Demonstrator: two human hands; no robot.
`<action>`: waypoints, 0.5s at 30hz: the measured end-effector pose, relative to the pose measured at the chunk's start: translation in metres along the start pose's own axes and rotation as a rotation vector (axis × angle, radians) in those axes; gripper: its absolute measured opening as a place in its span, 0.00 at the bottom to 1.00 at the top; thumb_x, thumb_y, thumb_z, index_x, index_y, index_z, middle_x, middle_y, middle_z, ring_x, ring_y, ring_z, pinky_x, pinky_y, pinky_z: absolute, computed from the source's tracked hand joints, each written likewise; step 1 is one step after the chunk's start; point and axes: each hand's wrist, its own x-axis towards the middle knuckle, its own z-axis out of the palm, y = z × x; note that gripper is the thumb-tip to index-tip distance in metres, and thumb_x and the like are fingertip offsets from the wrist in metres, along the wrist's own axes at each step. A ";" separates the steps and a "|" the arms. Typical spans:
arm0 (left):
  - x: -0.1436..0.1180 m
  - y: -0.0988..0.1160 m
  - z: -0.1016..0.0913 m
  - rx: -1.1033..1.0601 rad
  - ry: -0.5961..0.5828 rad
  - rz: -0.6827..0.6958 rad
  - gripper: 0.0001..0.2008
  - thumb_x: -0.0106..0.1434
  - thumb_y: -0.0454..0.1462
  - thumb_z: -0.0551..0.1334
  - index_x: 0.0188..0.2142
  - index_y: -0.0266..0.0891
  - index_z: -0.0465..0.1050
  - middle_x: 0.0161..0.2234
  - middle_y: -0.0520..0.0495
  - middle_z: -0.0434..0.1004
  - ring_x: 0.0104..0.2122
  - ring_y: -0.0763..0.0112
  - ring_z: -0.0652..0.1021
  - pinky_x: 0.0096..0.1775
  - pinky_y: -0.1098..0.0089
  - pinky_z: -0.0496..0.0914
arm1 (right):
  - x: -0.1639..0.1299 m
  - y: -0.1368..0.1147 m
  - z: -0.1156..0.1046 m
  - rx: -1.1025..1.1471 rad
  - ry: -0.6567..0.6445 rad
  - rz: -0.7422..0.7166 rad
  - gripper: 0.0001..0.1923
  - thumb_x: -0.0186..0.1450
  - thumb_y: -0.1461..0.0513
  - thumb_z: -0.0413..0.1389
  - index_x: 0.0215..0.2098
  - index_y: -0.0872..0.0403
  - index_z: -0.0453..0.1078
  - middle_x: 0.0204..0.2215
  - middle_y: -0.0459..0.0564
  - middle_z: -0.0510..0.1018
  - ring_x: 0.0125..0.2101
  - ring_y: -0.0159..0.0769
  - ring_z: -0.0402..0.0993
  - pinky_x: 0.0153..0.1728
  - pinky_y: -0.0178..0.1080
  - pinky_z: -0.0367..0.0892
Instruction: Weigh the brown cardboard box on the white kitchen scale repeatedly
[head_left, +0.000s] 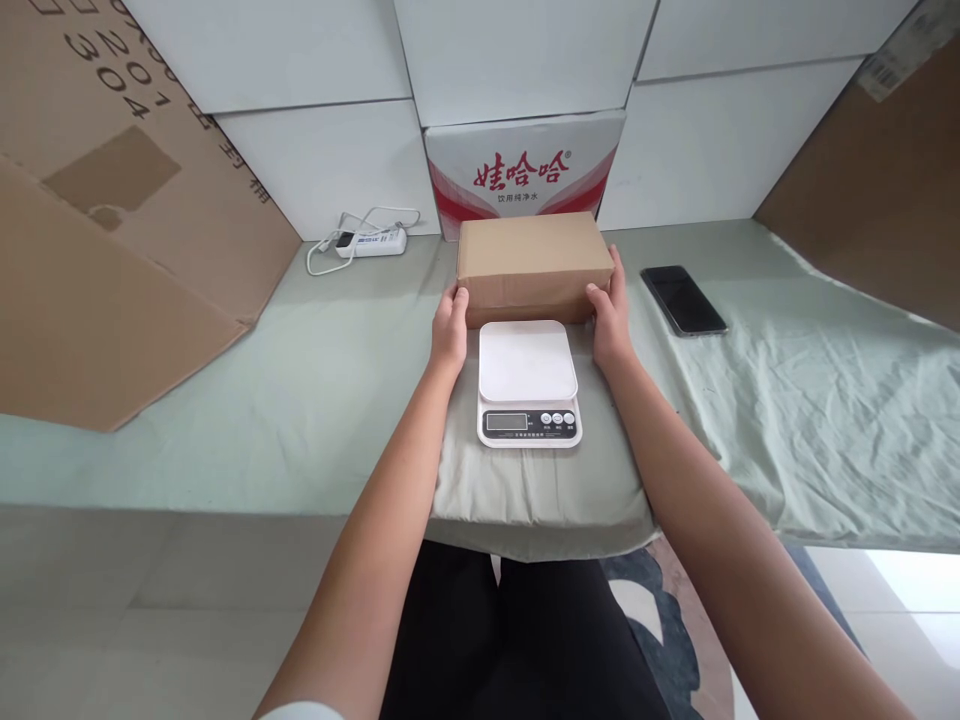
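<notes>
A plain brown cardboard box point(534, 262), rectangular and closed, is gripped at its two short ends, lying on the table point(787, 420) just behind a kitchen scale point(529, 383). The left hand point(450, 328) and right hand point(611, 318) are pressed flat against its sides, fingers closed on the card. The scale's smooth white platform is seen bare, so the box is judged not yet weighed. A wrinkled pale green cloth point(315, 400) is spread beneath; a glossy black phone point(683, 299) lies near.

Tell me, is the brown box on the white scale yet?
Not yet. Both the left hand and right hand grip the closed brown cardboard box, which sits behind the white digital kitchen scale. The scale's platform is bare, so weighing seems left.
</notes>
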 end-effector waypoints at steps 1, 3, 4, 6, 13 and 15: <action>0.000 0.000 0.000 -0.003 -0.001 0.000 0.39 0.70 0.71 0.64 0.63 0.45 0.79 0.69 0.38 0.84 0.73 0.46 0.80 0.74 0.51 0.73 | 0.000 0.000 0.000 -0.003 0.000 -0.002 0.57 0.62 0.28 0.61 0.83 0.36 0.55 0.85 0.46 0.63 0.86 0.59 0.54 0.90 0.66 0.42; 0.000 0.000 0.000 -0.010 -0.003 0.003 0.40 0.70 0.71 0.65 0.63 0.44 0.79 0.69 0.37 0.84 0.73 0.46 0.80 0.74 0.50 0.72 | 0.000 -0.001 0.001 -0.003 0.000 0.002 0.57 0.62 0.29 0.61 0.83 0.36 0.55 0.85 0.46 0.63 0.86 0.58 0.54 0.90 0.65 0.42; 0.000 0.000 0.000 -0.013 -0.005 0.005 0.40 0.70 0.71 0.65 0.63 0.44 0.79 0.69 0.37 0.84 0.73 0.45 0.80 0.74 0.49 0.72 | 0.000 -0.001 0.001 -0.001 0.003 0.007 0.57 0.62 0.29 0.61 0.83 0.36 0.55 0.85 0.46 0.63 0.86 0.58 0.54 0.90 0.65 0.43; 0.001 -0.001 0.000 -0.016 -0.008 0.006 0.41 0.70 0.71 0.65 0.64 0.43 0.79 0.69 0.36 0.84 0.72 0.45 0.80 0.75 0.49 0.72 | 0.000 -0.003 0.001 0.000 0.002 0.013 0.57 0.62 0.29 0.61 0.83 0.36 0.55 0.85 0.45 0.63 0.86 0.58 0.54 0.90 0.65 0.42; 0.002 -0.003 -0.001 -0.024 -0.010 0.020 0.40 0.69 0.72 0.65 0.61 0.45 0.81 0.66 0.39 0.86 0.72 0.45 0.81 0.75 0.49 0.72 | -0.002 -0.009 0.002 -0.032 -0.014 -0.027 0.55 0.65 0.28 0.58 0.83 0.37 0.58 0.85 0.45 0.63 0.88 0.58 0.48 0.90 0.65 0.40; 0.002 -0.003 0.000 -0.027 -0.022 0.027 0.39 0.69 0.72 0.65 0.61 0.45 0.81 0.65 0.39 0.86 0.71 0.46 0.81 0.74 0.50 0.72 | -0.002 -0.011 0.002 -0.043 -0.015 -0.032 0.54 0.65 0.28 0.58 0.83 0.36 0.57 0.85 0.45 0.63 0.89 0.58 0.46 0.90 0.64 0.40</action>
